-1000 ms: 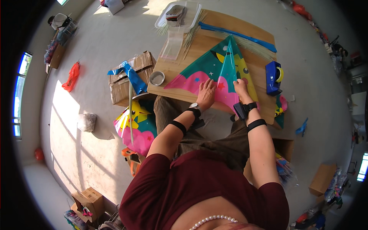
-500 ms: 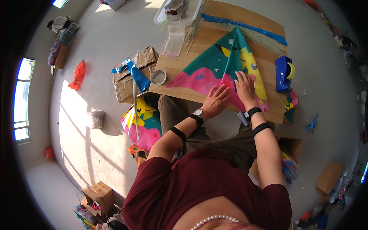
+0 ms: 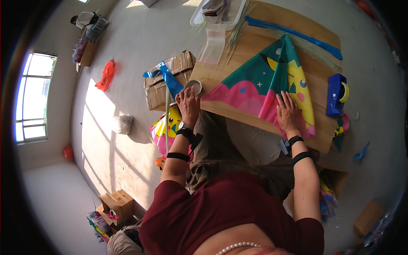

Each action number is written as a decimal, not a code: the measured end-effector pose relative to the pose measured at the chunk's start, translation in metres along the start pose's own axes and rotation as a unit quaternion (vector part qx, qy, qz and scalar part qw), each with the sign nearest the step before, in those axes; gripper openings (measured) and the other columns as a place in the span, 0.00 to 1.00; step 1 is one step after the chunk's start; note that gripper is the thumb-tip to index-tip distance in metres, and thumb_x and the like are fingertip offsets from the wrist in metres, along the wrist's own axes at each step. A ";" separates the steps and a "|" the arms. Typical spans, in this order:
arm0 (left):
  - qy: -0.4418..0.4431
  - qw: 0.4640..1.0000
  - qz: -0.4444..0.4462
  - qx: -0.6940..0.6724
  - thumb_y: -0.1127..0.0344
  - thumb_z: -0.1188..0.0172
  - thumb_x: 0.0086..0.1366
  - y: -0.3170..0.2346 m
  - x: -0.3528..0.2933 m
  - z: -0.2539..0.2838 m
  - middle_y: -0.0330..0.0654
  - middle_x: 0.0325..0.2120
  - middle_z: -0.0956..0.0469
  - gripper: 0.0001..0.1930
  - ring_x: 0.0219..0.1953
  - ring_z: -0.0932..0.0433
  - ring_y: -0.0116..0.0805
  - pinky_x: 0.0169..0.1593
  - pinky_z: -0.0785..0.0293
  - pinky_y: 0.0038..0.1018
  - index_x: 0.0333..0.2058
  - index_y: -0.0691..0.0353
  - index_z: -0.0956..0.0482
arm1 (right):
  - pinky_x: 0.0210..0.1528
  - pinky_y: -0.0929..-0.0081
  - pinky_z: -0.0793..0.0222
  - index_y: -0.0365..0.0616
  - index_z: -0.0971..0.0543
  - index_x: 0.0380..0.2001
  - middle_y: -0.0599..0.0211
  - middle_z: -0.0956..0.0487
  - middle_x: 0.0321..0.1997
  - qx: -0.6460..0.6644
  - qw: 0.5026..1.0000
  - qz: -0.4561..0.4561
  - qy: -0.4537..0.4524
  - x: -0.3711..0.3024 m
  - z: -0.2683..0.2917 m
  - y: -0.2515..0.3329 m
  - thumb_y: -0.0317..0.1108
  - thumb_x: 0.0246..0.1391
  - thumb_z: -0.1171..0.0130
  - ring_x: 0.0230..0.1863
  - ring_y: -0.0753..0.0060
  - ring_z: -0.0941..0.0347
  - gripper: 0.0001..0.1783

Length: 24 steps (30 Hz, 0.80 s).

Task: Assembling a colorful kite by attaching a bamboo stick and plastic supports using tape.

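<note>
A triangular kite sail (image 3: pixel 250 80) in green, pink and yellow, printed with a cartoon figure, lies on the wooden table (image 3: pixel 238 108), a fold running down its middle. My right hand (image 3: pixel 288 112) rests on the sail's lower part, palm down with fingers stretched. At the table's left edge my left hand (image 3: pixel 188 104) is beside a small round tin (image 3: pixel 194 85), fingers apart and slightly bent. Whether the fingertips touch the tin's rim is hard to make out. Nothing shows in either hand.
A blue tape dispenser (image 3: pixel 335 95) stands at the table's right edge. Along the far side lie blue strips (image 3: pixel 297 34) and thin sticks (image 3: pixel 327 59). A white tray (image 3: pixel 231 25) is at the back. A cardboard box (image 3: pixel 153 95) with a blue ribbon (image 3: pixel 169 80) stands left of the table.
My left hand has left the sail and moved left to the tin. My right hand remains on the sail, slightly lower on it. The whole view has shifted right.
</note>
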<state>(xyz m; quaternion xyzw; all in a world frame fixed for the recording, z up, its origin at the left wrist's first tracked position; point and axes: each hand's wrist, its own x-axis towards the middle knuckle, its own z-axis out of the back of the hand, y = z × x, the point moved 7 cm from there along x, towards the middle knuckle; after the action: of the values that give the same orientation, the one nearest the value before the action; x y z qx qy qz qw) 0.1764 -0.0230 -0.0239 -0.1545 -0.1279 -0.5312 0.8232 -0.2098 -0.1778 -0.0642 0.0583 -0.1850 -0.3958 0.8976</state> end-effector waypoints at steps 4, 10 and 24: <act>-0.023 0.999 -0.036 -0.032 0.61 0.38 0.64 -0.015 0.011 -0.008 0.37 0.46 0.19 0.12 0.55 0.25 0.39 0.63 0.42 0.44 0.45 0.52 0.17 | 0.77 0.51 0.51 0.54 0.31 0.71 0.64 0.36 0.77 -0.004 1.000 -0.010 0.012 -0.002 0.002 0.000 0.40 0.69 0.52 0.78 0.58 0.45 0.27; -0.050 0.998 -0.037 -0.014 0.68 0.43 0.65 -0.012 0.011 -0.027 0.38 0.37 0.17 0.05 0.46 0.21 0.38 0.61 0.38 0.40 0.37 0.54 0.19 | 0.78 0.52 0.52 0.54 0.30 0.69 0.63 0.34 0.75 0.000 1.000 -0.018 0.007 0.000 0.006 0.002 0.39 0.67 0.50 0.77 0.57 0.43 0.28; -0.117 0.990 0.056 -0.054 0.63 0.25 0.55 -0.041 0.030 0.018 0.40 0.45 0.19 0.17 0.53 0.24 0.45 0.61 0.38 0.43 0.44 0.54 0.17 | 0.78 0.50 0.51 0.51 0.29 0.69 0.61 0.35 0.75 0.031 0.999 -0.034 0.017 -0.001 0.012 -0.005 0.39 0.67 0.49 0.77 0.56 0.43 0.28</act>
<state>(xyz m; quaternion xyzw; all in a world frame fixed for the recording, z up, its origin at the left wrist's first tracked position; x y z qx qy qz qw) 0.1499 -0.0569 0.0085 -0.2672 -0.1858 -0.4689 0.8211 -0.2183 -0.1802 -0.0551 0.0993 -0.1800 -0.4189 0.8845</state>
